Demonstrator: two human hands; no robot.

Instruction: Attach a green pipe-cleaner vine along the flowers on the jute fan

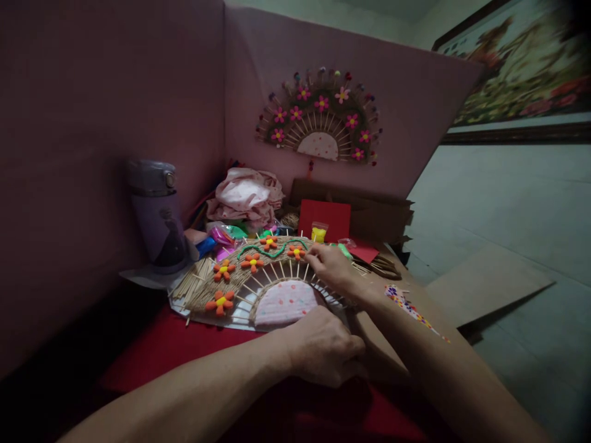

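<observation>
Head view: a bottle (160, 227), crumpled cloth (247, 194) and red card (323, 218) sit behind the flowered fan (284, 301) on the red surface (152, 347). The right hand (331, 266) bends over its upper side, the left hand (325, 346) curls at its lower edge; whether either grips, I cannot tell.
</observation>
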